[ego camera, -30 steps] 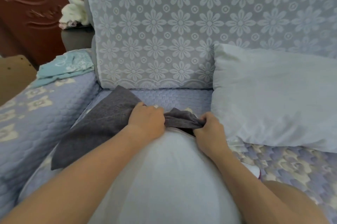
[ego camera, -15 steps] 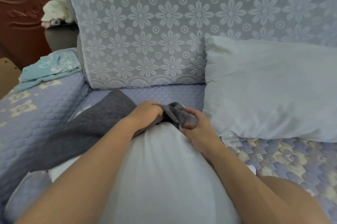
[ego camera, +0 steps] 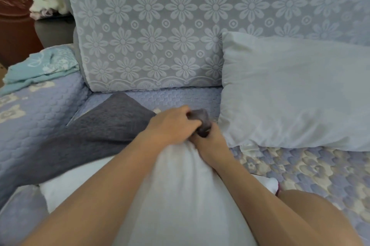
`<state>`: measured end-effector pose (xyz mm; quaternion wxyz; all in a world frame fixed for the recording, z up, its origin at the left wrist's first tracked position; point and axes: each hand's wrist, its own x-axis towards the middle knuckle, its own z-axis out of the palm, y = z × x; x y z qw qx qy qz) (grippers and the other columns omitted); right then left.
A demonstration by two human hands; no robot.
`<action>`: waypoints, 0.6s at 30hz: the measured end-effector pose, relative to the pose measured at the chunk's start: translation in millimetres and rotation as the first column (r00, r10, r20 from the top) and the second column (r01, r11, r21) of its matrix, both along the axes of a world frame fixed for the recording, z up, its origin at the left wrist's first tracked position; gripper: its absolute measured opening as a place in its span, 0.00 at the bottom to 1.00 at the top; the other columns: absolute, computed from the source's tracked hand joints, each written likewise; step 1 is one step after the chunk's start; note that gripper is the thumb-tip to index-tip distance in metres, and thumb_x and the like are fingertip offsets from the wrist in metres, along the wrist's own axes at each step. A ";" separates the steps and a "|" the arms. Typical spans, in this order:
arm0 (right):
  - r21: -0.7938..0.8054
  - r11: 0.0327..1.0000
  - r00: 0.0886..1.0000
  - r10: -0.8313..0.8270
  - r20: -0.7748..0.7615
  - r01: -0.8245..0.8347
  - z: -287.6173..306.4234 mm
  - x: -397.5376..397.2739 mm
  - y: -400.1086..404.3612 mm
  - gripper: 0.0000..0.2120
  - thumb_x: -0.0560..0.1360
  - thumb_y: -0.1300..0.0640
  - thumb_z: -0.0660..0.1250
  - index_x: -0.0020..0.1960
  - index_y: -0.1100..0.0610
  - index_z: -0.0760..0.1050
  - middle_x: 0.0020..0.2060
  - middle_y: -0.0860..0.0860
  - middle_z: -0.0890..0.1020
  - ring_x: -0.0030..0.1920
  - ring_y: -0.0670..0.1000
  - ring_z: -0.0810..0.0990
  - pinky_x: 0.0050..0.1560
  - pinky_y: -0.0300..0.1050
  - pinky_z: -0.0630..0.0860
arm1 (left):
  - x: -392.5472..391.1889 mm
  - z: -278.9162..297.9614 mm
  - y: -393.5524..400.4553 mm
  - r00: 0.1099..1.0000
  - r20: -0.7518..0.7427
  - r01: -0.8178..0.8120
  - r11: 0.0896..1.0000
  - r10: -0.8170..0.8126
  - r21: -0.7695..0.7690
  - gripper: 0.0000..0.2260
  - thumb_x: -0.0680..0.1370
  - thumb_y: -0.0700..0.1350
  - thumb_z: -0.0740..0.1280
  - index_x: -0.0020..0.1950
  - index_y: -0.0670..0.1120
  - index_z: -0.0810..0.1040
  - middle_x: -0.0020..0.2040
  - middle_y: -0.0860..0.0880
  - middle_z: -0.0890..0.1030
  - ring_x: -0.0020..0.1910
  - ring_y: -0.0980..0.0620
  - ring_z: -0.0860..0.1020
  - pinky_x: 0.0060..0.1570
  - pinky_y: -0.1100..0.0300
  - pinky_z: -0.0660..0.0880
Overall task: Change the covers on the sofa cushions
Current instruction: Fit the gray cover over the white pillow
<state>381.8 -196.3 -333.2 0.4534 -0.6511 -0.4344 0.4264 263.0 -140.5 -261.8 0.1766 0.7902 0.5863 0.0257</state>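
A bare white cushion (ego camera: 176,195) lies on my lap, its far end between my two hands. A dark grey cover (ego camera: 104,131) spreads from that end over the sofa seat to the left. My left hand (ego camera: 172,125) grips a bunched part of the grey cover at the cushion's far tip. My right hand (ego camera: 210,141) sits right beside it, fingers curled on the same bunch of grey cloth. A second pale cushion (ego camera: 296,93) leans against the sofa back at the right.
The sofa back (ego camera: 160,25) wears a grey lace cover with flowers. A quilted lilac armrest (ego camera: 38,109) stands at the left with a folded turquoise cloth (ego camera: 40,69) on it. A flowered quilted seat (ego camera: 312,171) spreads at the right.
My two hands have come together at the cushion's far tip, gathering the grey cover into a tight bunch. More white cushion shows at the lower left.
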 end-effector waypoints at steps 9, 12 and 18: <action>0.029 0.997 0.961 0.058 0.271 -0.069 15.4 29.2 11.0 0.23 0.70 0.70 0.60 0.60 0.52 0.76 0.49 0.49 0.82 0.51 0.50 0.80 0.53 0.46 0.78 | -31.1 -42.7 -42.0 0.974 -0.133 0.227 0.811 -0.184 0.540 0.25 0.74 0.42 0.68 0.72 0.46 0.72 0.61 0.45 0.78 0.50 0.43 0.80 0.47 0.48 0.78; 0.180 0.982 0.996 -0.074 0.056 0.063 22.0 12.8 2.1 0.27 0.68 0.77 0.55 0.59 0.55 0.75 0.47 0.46 0.81 0.46 0.35 0.79 0.46 0.27 0.73 | -33.7 -40.1 -43.2 0.994 0.018 0.077 0.796 -0.109 0.601 0.20 0.71 0.34 0.70 0.63 0.42 0.78 0.52 0.44 0.82 0.45 0.41 0.81 0.38 0.48 0.79; 0.184 0.941 0.938 -0.231 -0.260 0.283 10.9 -9.7 -5.3 0.17 0.70 0.74 0.57 0.50 0.56 0.74 0.42 0.50 0.81 0.41 0.44 0.78 0.45 0.37 0.74 | -22.8 -18.5 -49.6 0.926 0.206 0.137 0.790 -0.317 0.597 0.16 0.71 0.45 0.60 0.57 0.47 0.77 0.47 0.48 0.84 0.45 0.45 0.80 0.44 0.50 0.76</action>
